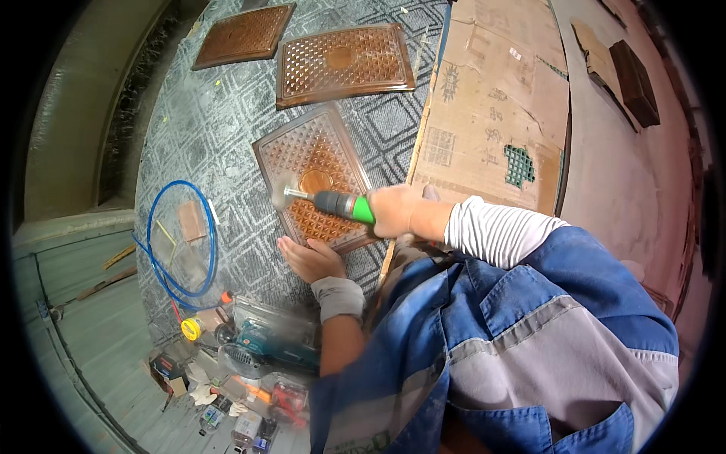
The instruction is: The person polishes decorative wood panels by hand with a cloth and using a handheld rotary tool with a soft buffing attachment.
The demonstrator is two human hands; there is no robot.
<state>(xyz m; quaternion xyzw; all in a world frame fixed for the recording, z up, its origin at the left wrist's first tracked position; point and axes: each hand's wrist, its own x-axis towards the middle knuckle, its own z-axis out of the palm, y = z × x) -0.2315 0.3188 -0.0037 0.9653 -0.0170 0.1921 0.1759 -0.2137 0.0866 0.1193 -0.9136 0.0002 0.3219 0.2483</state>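
The handle of a green-and-black rotary tool [333, 203] is gripped by the right hand [395, 210], its fingers wrapped around the rear. The shaft is aimed toward 9 o'clock; its tip is blurred, and contact with the surface beneath cannot be told. The left hand [311, 259] is laid with extended fingers along the near edge of the brown embossed panel [299, 147], nothing being grasped. By this panel, set aslant below the tool, a round medallion [316, 180] is borne at the centre, and its far portion is covered by a pale film.

Clock directions are taken from the medallion. The grey patterned carpet [227, 121] is occupied by a second embossed panel [344, 57] at 12 o'clock and a third embossed panel [243, 34] at 11. Flattened cardboard [484, 113] is spread at 2. A blue hose [213, 261] is coiled at 8; a teal power tool [280, 344] is seen near 6.
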